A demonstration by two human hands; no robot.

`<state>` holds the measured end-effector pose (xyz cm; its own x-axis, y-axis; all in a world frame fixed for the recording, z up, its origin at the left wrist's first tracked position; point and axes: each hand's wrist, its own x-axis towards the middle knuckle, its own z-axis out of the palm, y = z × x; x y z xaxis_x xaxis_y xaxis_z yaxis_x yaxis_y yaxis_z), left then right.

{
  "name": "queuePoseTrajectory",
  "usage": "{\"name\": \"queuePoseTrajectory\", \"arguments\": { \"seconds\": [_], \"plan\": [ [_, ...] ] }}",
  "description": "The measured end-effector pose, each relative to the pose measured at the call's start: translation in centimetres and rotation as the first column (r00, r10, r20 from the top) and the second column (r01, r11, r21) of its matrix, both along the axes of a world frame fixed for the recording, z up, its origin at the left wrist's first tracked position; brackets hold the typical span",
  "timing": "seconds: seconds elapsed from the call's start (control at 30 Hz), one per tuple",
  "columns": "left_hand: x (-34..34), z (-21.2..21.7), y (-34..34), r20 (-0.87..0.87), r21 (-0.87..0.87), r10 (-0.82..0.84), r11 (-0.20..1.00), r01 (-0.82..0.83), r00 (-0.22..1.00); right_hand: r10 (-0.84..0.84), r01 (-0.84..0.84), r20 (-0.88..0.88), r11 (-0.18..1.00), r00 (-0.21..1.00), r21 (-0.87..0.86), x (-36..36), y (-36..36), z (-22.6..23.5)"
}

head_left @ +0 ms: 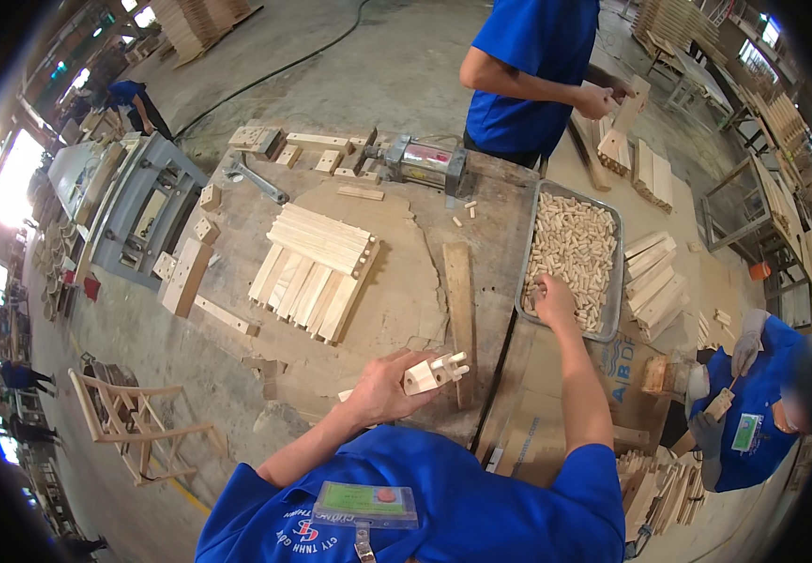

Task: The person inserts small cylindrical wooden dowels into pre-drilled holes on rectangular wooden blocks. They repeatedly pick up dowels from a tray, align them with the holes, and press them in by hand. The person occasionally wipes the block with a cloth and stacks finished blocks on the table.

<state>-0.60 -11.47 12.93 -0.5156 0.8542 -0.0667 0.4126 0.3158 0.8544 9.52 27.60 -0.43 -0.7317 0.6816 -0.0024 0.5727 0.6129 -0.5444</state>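
My left hand [385,388] is closed around a pale wooden piece [429,374], just in front of my chest. Several dowels stick out of the end of that piece, and a drilled hole shows in its face. To the right, my right hand [553,302] reaches into a grey tray [620,267] heaped with short wooden dowels [570,239]. Its fingers are bent together at the near left of the heap; what lies between them is too small to make out. Ahead of my left hand, a stack of wooden slats [312,267] rests on the worktable [406,319], one layer crossing another.
A clamp-like metal device [424,161], a wrench [260,180] and loose wooden blocks [185,277] lie on the table. A long wooden strip [459,314] lies left of the tray. Two co-workers in blue, one across [528,84] and one at right [758,413], handle wooden pieces.
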Motion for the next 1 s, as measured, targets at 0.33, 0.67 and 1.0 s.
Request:
{"name": "queuePoseTrajectory", "arguments": {
  "seconds": [0.33,0.67,1.0],
  "plan": [
    [-0.1,0.5,0.1,-0.019,-0.013,0.042,0.999,-0.042,0.999,-0.131,0.112,-0.266,0.990,0.955,-0.085,-0.5,-0.7,-0.6],
    [-0.3,-0.1,-0.2,0.021,0.022,0.109,0.994,-0.109,0.994,0.025,-0.480,-0.576,0.583,0.817,-0.656,3.0,-13.9,16.0],
    [0.1,0.5,-0.4,-0.033,0.157,0.125,0.980,-0.118,0.992,0.457,-0.638,-0.571,0.754,0.682,-0.158,1.5,-19.7,18.9]
  ]
}}
